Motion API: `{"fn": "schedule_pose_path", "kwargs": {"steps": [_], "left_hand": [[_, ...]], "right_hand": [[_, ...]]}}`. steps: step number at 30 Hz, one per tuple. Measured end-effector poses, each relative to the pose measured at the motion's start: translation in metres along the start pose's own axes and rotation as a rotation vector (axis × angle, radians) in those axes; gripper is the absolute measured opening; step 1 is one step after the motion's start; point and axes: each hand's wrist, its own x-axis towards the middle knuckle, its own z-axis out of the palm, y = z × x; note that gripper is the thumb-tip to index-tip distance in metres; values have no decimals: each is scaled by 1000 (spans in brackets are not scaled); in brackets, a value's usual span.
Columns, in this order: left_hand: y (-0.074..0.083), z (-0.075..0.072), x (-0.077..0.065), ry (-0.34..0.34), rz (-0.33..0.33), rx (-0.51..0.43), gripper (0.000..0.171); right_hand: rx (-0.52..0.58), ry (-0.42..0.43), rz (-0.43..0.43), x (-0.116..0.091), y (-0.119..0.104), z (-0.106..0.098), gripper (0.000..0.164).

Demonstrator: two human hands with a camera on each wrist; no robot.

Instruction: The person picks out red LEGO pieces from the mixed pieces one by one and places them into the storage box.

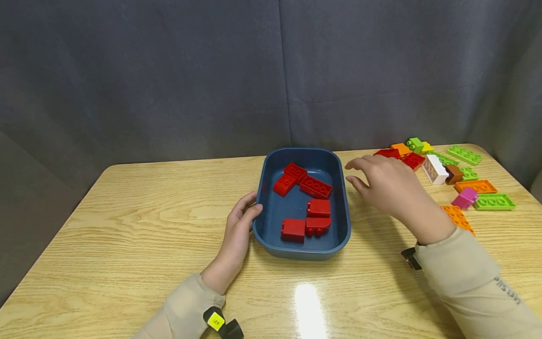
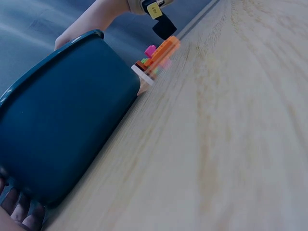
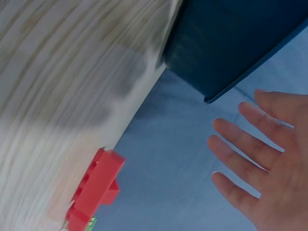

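Note:
A dark blue plastic bin [image 1: 302, 254] stands mid-table with several red toy bricks [image 1: 315, 187] lying in it. My left hand [image 1: 237, 228] grips the bin's left side, thumb at the rim and fingers against the outer wall; in the left wrist view those fingers [image 2: 19, 208] show low on the wall. Just right of the bin, my right hand [image 1: 387, 183] hovers above the table, holding nothing. Its fingers [image 3: 243, 154] are spread and relaxed in the right wrist view. Beyond that hand, more red bricks [image 1: 412, 161] lie on the table.
Loose bricks crowd the right of the table: a white brick [image 1: 434, 169], a brown brick [image 1: 453, 174], a magenta brick [image 1: 465, 198], orange plates [image 1: 476, 186] and green plates [image 1: 494, 202]. A grey curtain [image 1: 190, 80] hangs behind the wooden table [image 1: 139, 235].

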Motion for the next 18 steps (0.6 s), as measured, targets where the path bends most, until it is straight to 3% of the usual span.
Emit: {"fn": "schedule_pose_path", "kwargs": {"steps": [18], "left_hand": [[-2, 0, 1, 3, 13, -1, 45]], "right_hand": [[-7, -70, 60, -3, 29, 2, 33]]}}
